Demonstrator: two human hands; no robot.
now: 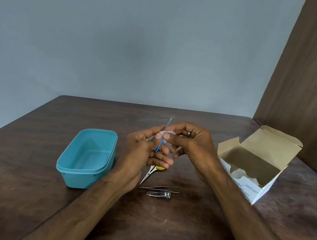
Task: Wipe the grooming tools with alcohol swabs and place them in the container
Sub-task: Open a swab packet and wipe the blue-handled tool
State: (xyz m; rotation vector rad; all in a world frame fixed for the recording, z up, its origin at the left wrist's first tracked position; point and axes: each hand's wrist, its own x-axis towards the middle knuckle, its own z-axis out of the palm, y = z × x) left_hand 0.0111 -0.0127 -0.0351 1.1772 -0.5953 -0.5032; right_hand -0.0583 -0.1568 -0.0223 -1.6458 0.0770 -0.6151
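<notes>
**Wiping the blue-handled tool; container not yet filled**

Left hand grips a blue-handled tool, metal tip pointing up and away, held above the middle of the counter. Right hand pinches a white swab against the shaft; ring visible on one finger. I read this as the wiping step on the first tool.

Teal container sits toward the counter's left edge, open; nothing visible inside. Still waiting near the front middle: scissors with a yellow handle partly hidden under the left hand, tweezers, nail clipper.

Next move, my judgement: run the swab along the shaft, then carry the tool left and drop it in the container.

Open swab box toward the right edge. Counter is dark wood grain; grey-blue wall behind, brown panel at right.
</notes>
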